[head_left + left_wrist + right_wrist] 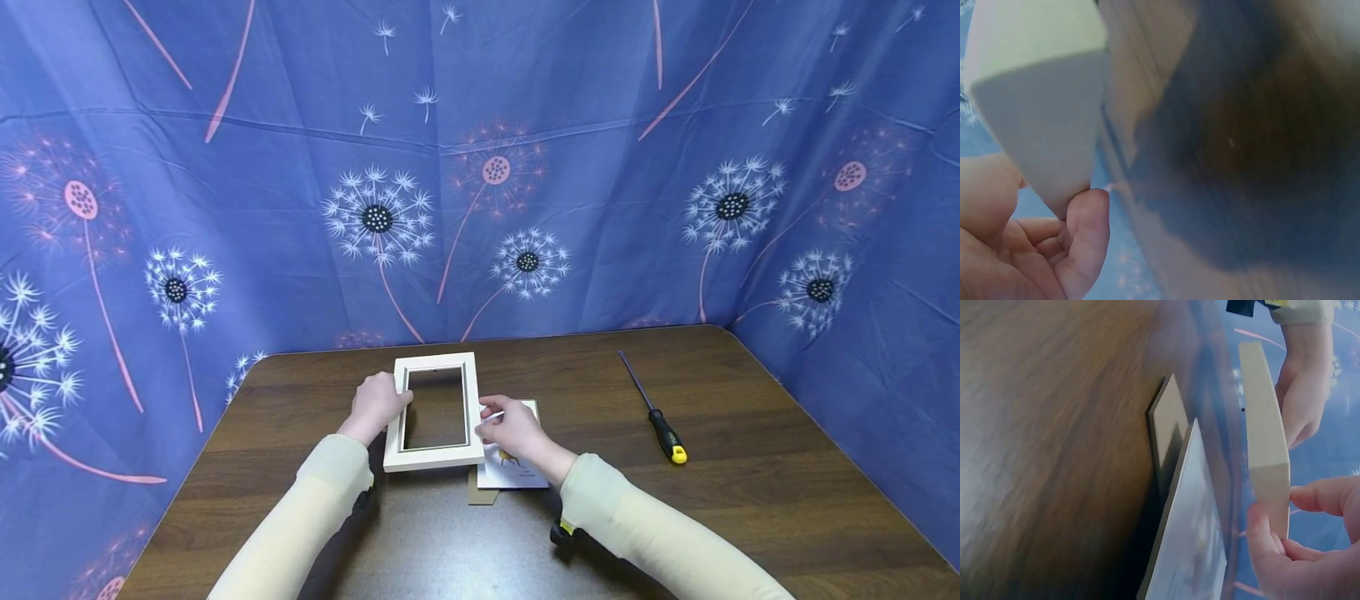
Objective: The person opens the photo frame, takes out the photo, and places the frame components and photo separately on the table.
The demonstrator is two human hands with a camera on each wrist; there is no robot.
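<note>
A white picture frame (pixel 435 457) is raised off the table, and the wooden tabletop shows through its opening. My left hand (pixel 377 402) grips the frame's left side, thumb over the front edge. In the left wrist view the fingers of that hand pinch the white frame (pixel 1041 119). On the opposite side my right hand (pixel 516 429) holds the right edge; the right wrist view has thumb and fingers pinching the frame (pixel 1265 425). Below and beside the right hand lies a white print (pixel 517 475) with a small yellow picture, partly covered by that hand. A brown board (pixel 482 496) sticks out from beneath it.
A screwdriver (pixel 660 421) with a black and yellow handle lies to the right on the brown wooden table (pixel 750 517). Behind the table hangs a blue cloth (pixel 615 208) with dandelion patterns.
</note>
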